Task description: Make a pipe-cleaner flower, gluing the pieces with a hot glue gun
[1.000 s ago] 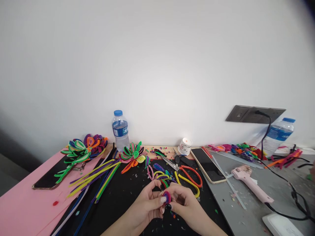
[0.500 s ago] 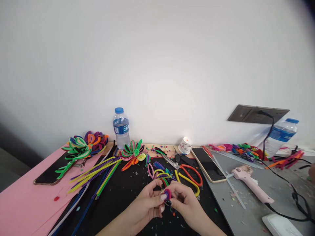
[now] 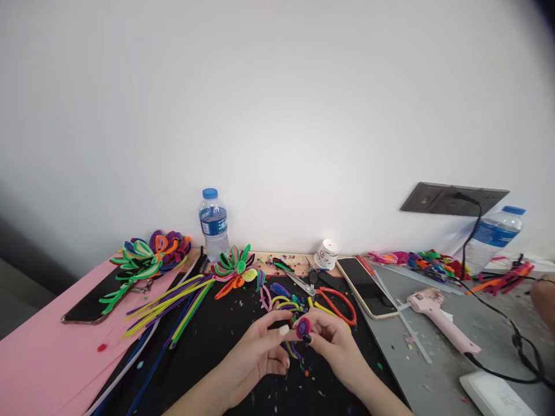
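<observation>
Between thumb and fingers, my right hand (image 3: 340,346) pinches a small pink and purple coil of pipe cleaner (image 3: 304,328), its spiral face turned toward me. My left hand (image 3: 262,349) is just left of the coil, its thumb and fingers apart; one fingertip reaches close to the coil, and I cannot tell whether it touches. Behind both hands lie looped pipe cleaners (image 3: 281,301) in purple, yellow and pink, partly covered by the fingers. Red-handled scissors (image 3: 339,300) rest just past my right hand.
Loose pipe cleaners (image 3: 173,303) and a pipe-cleaner flower (image 3: 237,266) lie left, near a water bottle (image 3: 214,225). A paper cup (image 3: 326,255) stands at the wall. To the right are a phone (image 3: 368,289) and a corded pink glue gun (image 3: 442,323). Another person's hand (image 3: 544,300) shows at the right edge.
The coil has moved slightly right and up with my right hand. My left thumb has come off it, and the left fingers have spread apart.
</observation>
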The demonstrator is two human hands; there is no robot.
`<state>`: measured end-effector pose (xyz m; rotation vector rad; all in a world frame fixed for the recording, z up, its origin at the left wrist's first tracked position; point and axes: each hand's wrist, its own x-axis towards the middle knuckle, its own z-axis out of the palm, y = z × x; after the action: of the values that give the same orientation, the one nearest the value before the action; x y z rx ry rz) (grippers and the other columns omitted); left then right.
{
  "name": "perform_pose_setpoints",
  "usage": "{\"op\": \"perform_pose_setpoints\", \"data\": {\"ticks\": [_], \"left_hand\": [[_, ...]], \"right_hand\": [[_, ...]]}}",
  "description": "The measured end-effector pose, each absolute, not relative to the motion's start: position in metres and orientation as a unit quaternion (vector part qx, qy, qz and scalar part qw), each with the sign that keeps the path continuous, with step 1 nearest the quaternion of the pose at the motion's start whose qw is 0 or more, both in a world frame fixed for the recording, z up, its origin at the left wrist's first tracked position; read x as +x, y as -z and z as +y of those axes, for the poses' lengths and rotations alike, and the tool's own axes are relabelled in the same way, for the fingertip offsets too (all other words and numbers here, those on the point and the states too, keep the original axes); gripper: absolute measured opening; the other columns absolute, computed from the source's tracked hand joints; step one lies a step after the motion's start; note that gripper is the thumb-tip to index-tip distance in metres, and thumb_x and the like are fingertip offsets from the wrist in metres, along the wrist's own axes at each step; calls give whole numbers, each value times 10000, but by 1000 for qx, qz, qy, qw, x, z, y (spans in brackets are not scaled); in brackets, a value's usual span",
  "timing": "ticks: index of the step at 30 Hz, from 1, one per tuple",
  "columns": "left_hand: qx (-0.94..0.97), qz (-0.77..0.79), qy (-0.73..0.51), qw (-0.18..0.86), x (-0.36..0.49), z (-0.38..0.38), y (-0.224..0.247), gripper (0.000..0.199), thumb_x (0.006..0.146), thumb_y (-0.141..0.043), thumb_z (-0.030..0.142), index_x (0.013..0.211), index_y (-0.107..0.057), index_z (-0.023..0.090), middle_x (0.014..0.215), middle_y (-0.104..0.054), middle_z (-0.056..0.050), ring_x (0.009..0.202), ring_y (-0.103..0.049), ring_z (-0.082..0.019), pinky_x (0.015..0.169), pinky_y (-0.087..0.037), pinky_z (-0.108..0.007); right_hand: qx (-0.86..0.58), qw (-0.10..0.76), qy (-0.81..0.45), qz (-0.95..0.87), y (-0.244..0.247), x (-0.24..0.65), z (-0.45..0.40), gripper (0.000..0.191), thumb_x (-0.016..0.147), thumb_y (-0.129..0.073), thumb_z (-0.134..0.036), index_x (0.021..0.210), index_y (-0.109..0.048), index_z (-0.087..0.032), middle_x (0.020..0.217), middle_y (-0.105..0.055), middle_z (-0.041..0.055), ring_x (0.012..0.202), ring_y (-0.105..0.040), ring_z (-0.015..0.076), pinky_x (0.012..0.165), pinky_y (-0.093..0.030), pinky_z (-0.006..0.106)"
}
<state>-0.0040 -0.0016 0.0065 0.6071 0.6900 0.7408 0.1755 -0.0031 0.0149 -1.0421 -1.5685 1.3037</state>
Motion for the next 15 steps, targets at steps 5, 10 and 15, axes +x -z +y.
{"op": "perform_pose_setpoints", "data": {"ticks": [5,10,15], "left_hand": [[293,363,-373,802,-2,-1,-9,332,765,-594,348,1036,-517,171,922,-660,-90,500,-559,-69,512,-443,-208],[366,401,-440,716,-2,3,-4,271,737,-623,349,917,-542,164,763,-635,-21,478,-531,-73,502,-432,-212],[439,398,-464,658,-3,4,3,245,757,-597,345,913,-549,163,764,-615,-17,483,-535,-91,494,-422,-224]], "right_hand": [[-431,414,-510,-619,-11,185,4,133,777,-595,-295,781,-620,-164,667,-413,-30,579,-332,107,535,-283,224],[-441,395,-482,-646,-14,184,5,152,781,-587,-301,785,-634,-156,647,-399,-30,592,-355,117,551,-298,230],[-453,381,-441,-675,-19,181,3,134,788,-576,-280,774,-636,-162,629,-378,-33,596,-364,126,551,-305,230]]}}
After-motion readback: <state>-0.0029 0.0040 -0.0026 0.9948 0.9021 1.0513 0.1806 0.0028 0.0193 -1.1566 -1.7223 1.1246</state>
